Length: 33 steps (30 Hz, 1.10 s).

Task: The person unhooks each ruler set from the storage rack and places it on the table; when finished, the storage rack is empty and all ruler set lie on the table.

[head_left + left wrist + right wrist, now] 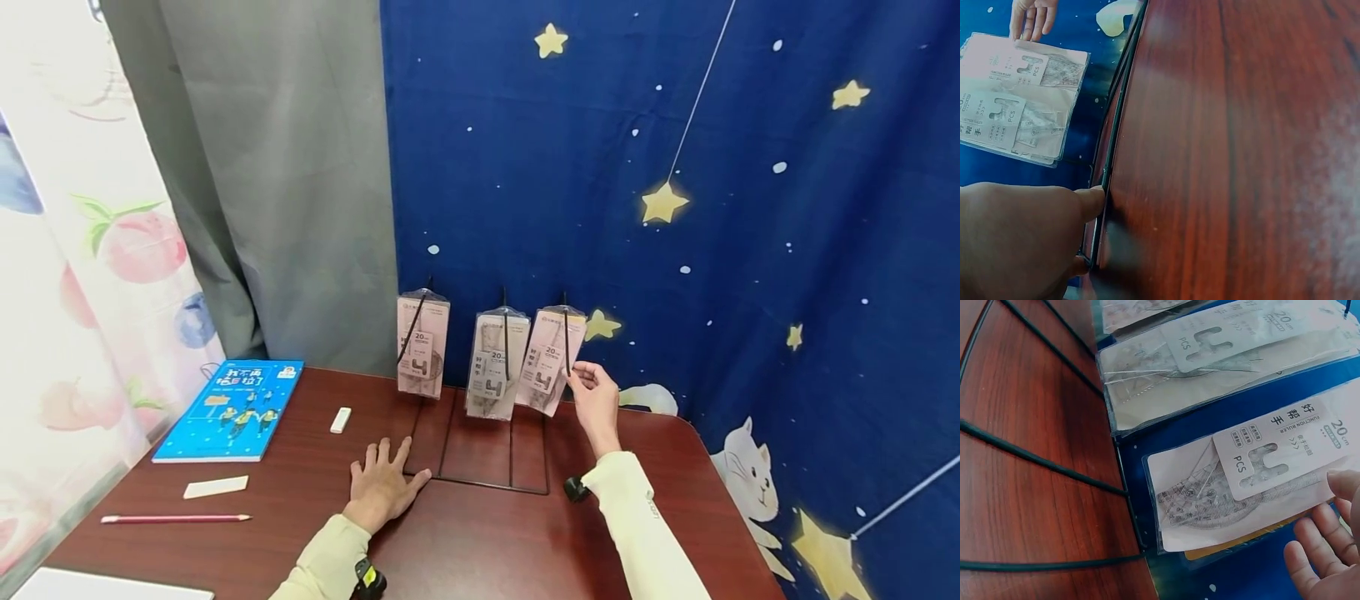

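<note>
Up at twelve o'clock, the right hand (594, 398) pinches the rightmost hanging packet (551, 360), steadying it; the left hand (384, 483) lies flat, fingers spread, bracing on the counter (480, 542).

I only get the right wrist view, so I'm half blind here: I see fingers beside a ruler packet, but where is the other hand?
Observer: The left hand lies flat on the table, fingers spread, at the wire rack's base.
Operator: How many packets hang in all?
Observer: Three; the right hand touches the rightmost packet.
Operator: Anything else on the table?
Observer: To the left, a blue book, a white eraser and a pink pencil.
</note>
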Each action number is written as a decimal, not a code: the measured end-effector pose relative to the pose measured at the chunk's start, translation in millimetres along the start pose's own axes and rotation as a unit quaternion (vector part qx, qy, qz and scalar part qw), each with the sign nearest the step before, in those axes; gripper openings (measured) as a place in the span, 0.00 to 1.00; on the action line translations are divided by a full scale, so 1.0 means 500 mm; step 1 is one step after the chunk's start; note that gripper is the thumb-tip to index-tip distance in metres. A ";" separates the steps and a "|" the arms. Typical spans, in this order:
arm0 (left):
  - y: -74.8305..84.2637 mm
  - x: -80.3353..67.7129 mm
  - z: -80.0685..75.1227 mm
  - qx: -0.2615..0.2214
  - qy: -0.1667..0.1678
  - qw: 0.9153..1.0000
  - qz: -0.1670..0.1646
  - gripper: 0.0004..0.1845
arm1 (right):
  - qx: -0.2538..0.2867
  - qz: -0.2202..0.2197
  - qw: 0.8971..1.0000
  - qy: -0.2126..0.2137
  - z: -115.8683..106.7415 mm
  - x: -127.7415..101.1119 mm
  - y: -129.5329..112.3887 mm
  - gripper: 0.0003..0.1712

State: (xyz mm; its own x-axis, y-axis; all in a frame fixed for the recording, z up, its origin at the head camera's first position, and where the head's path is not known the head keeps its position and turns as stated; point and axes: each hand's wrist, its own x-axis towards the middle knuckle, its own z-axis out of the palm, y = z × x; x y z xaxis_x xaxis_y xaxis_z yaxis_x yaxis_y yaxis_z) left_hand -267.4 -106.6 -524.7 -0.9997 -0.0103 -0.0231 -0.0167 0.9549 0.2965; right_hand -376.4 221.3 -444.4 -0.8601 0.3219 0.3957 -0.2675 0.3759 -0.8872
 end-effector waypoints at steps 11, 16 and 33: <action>0.007 -0.002 0.002 -0.006 0.008 1.000 0.005 0.39 | 0.052 0.014 0.998 -0.021 -0.020 0.002 0.006 0.10; 0.002 -0.002 0.007 -0.007 0.004 1.000 0.003 0.39 | 0.064 0.018 0.997 -0.045 -0.035 -0.012 0.000 0.10; -0.005 0.003 0.008 -0.016 0.005 1.000 0.005 0.39 | 0.021 0.023 0.995 -0.097 -0.088 -0.103 -0.031 0.15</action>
State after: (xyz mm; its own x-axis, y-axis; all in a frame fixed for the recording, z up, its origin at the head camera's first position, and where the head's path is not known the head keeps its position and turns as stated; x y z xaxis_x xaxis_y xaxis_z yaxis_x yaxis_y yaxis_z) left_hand -268.9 -108.1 -529.3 -0.9999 -0.0043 -0.0105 -0.0075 0.9450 0.3271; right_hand -308.7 237.2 -440.4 -0.9386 0.1633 0.3040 -0.2392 0.3272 -0.9142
